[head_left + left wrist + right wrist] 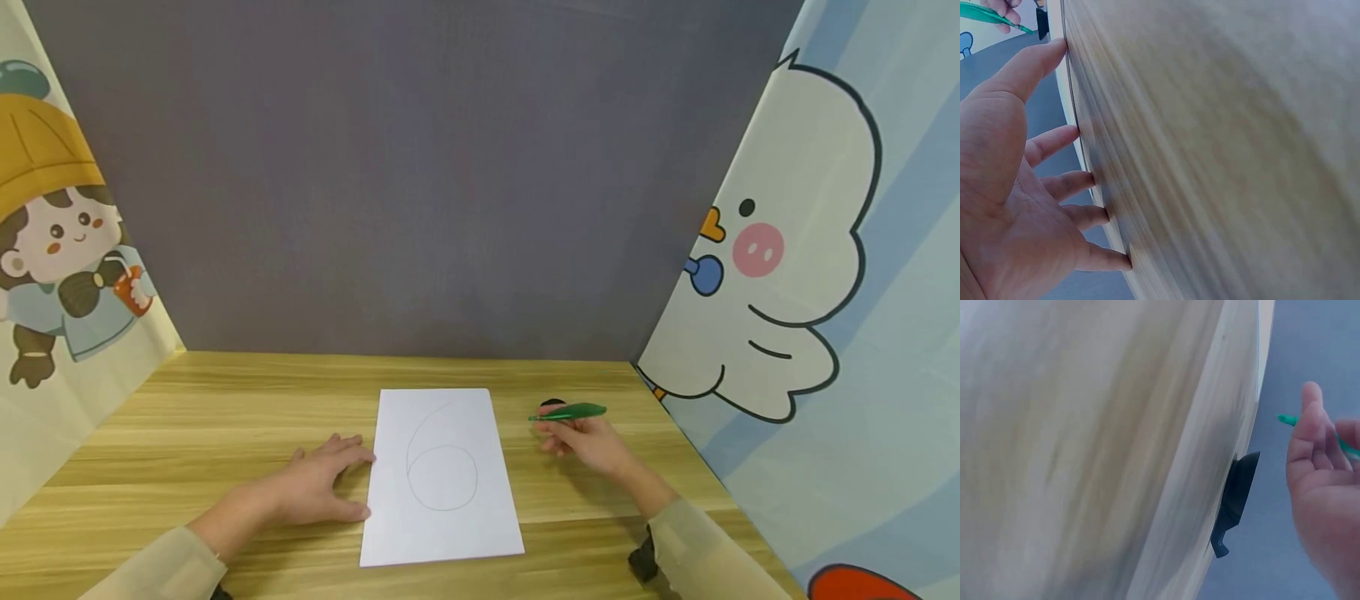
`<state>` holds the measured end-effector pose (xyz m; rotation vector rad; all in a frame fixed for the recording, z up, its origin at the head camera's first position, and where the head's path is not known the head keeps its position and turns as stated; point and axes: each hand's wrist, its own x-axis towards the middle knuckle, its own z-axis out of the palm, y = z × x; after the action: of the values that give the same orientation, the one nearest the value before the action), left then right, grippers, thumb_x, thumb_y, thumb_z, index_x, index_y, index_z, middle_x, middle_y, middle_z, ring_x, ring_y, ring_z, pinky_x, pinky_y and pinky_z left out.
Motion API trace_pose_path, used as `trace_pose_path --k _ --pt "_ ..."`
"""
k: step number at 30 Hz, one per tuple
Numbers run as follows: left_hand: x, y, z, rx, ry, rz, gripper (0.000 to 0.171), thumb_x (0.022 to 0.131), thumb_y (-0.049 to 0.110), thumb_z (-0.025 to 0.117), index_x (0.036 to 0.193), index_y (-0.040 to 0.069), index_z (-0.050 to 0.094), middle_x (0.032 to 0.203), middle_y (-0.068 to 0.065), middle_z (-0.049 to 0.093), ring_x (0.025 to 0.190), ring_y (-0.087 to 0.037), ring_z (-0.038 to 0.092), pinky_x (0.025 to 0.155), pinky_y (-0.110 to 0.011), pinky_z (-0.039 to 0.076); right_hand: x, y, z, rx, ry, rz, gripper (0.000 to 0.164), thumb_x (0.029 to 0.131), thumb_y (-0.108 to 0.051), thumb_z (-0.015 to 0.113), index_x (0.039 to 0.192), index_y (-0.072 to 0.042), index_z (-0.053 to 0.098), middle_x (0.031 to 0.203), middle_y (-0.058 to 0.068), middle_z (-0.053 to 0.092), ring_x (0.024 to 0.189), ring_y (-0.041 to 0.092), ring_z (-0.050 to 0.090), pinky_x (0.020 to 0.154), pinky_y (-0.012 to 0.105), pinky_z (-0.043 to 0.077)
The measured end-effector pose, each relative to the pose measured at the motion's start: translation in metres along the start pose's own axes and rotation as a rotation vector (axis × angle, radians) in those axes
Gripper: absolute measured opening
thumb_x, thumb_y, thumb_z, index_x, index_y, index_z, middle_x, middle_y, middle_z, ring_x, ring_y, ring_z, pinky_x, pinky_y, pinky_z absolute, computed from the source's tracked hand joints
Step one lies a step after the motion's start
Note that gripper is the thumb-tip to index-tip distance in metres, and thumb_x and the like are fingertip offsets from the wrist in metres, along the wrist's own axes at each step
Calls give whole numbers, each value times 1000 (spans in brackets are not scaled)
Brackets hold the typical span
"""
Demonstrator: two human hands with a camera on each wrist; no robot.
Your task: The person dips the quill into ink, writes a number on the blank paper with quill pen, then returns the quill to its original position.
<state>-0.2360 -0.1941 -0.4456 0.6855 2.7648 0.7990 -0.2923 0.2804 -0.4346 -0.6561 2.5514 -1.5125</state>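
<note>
A white sheet of paper (495, 508) lies on the table, with a large thin pencil-like line drawing resembling a 6 (442, 508) on it. My left hand (322, 483) rests at the sheet's left edge, its fingers spread; thumb and index fingertips touch the paper. To the right of the sheet, my right hand (592, 446) pinches a green leaf-shaped pen (581, 411), held sideways above the table with its tip pointing left. Beside that hand stands a small black object (1235, 494), mostly hidden behind the fingers in the head view; its kind is unclear.
The wood-grain table (247, 400) ends at a dark grey panel (412, 183) at the back. Cartoon-printed sheets flank it, with a child figure (75, 242) on the left and a white bird (802, 167) on the right.
</note>
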Motion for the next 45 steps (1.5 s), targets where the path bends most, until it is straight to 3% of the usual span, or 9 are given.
trace_pose_path --k 5,10,17,22,30,37,45 --pt "0 -1 0 3 1 -4 79 86 51 89 151 17 61 172 -28 41 160 -64 27 112 -98 11 -2 3 -5 13 -47 33 51 114 -16 60 159 7 49 148 36 63 110 35 80 88 38 68" --pt "-1 -1 0 6 4 1 78 85 51 89 150 17 62 171 -28 42 159 -65 28 111 -99 12 -2 8 -8 82 -79 64 59 114 -14 60 164 9 40 158 37 53 124 45 74 94 31 66" --pt "-1 0 -1 -2 0 0 79 86 52 89 151 17 61 172 -28 41 159 -65 27 112 -98 11 0 13 -10 140 -82 69 50 118 -6 39 165 10 35 163 41 45 132 54 67 100 29 64" --pt "0 -1 -1 0 -1 0 79 86 52 89 151 18 61 172 -27 41 160 -64 27 112 -98 11 0 10 -12 171 -60 78 50 119 -9 34 164 11 37 162 41 44 133 51 68 102 27 62" --pt "-1 -1 -1 -3 -7 -4 79 86 52 89 151 18 61 173 -27 40 160 -64 26 112 -98 10 -3 8 -11 40 21 116 55 117 -33 54 162 -1 50 157 29 59 138 43 67 100 33 63" --pt "-1 -1 0 1 -5 -5 80 86 52 89 152 17 61 173 -26 40 160 -63 27 113 -97 11 -5 15 -18 -7 63 109 50 112 -20 65 158 -2 55 149 25 68 131 38 72 95 23 62" --pt "1 -2 0 1 -1 -5 80 86 52 90 152 17 61 173 -27 40 160 -63 26 112 -98 10 -13 22 -39 -63 56 92 49 113 -15 62 159 -1 53 149 28 66 131 43 70 91 26 64"
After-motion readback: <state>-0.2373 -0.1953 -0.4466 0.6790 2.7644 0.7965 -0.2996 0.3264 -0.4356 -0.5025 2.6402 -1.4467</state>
